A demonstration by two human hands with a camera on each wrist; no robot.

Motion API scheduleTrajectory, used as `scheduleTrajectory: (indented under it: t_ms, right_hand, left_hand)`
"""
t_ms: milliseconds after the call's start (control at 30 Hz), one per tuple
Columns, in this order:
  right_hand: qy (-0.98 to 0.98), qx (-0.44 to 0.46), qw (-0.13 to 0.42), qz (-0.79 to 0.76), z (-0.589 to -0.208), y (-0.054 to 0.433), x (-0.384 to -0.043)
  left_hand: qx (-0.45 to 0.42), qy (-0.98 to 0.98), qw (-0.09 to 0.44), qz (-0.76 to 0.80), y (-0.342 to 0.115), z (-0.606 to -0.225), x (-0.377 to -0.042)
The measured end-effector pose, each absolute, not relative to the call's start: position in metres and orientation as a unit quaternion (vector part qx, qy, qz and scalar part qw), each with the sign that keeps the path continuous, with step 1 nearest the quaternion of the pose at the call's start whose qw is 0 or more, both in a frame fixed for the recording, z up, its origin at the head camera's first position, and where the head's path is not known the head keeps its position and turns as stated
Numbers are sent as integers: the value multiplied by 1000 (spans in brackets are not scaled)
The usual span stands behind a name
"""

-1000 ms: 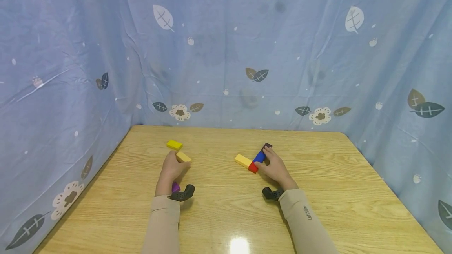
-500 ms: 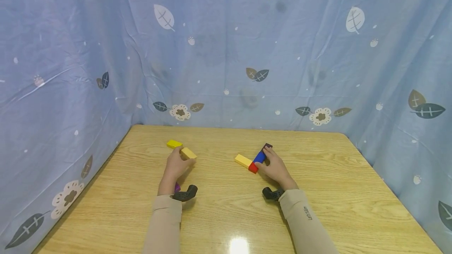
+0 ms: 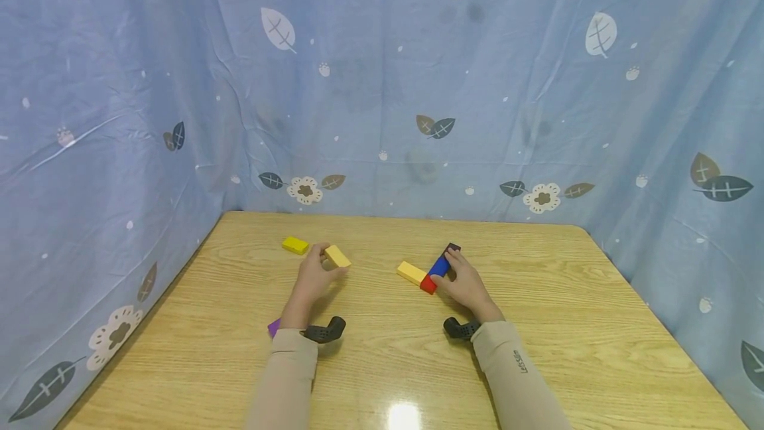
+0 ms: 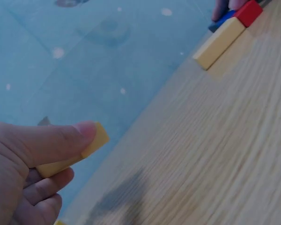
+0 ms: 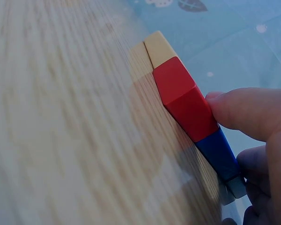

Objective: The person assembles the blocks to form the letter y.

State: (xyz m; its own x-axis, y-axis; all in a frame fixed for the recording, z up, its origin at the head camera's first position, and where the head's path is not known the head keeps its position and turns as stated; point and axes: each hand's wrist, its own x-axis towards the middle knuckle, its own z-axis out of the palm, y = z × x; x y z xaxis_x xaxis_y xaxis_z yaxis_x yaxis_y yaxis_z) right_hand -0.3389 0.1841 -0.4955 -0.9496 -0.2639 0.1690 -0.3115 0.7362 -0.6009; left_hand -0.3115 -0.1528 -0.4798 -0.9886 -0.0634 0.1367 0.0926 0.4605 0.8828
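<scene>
My left hand (image 3: 315,277) pinches a pale yellow block (image 3: 337,256) between thumb and fingers, raised over the table; the left wrist view shows the thumb along the block's (image 4: 96,140) near side. On the right, my right hand (image 3: 468,287) holds a short row of blocks on the table: its thumb is against the red block (image 3: 427,285), and its fingers reach the dark block (image 3: 453,247) at the far end. Between those two lies a blue block (image 3: 439,266). Another pale yellow block (image 3: 411,273) meets the red one at an angle.
A bright yellow block (image 3: 295,245) lies at the back left of the wooden table (image 3: 382,350). Partly behind the left wrist is a purple block (image 3: 274,328). A blue patterned curtain (image 3: 382,85) rises behind the table and along both sides.
My left hand has moved right and lifted the pale yellow block away from the bright yellow one. More of the purple block shows left of the wrist. The right hand stays put.
</scene>
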Motion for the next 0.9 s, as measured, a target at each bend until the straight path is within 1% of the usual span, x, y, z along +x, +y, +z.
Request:
scheduleTrajectory:
  t_ms: [300,533,900]
  right_hand:
    - [-933,154,42,323,-493,192,-342]
    - [-934,159,47,316,-492,194,-344]
    - [-929,161,52,328,-501,185,-342]
  left_hand:
    - [-29,-857,82,-509,-130,-475,-315]
    - [-43,-851,87,-516,-117,-479,-322]
    - [-49,-854,82,-511,-96,-486,-330]
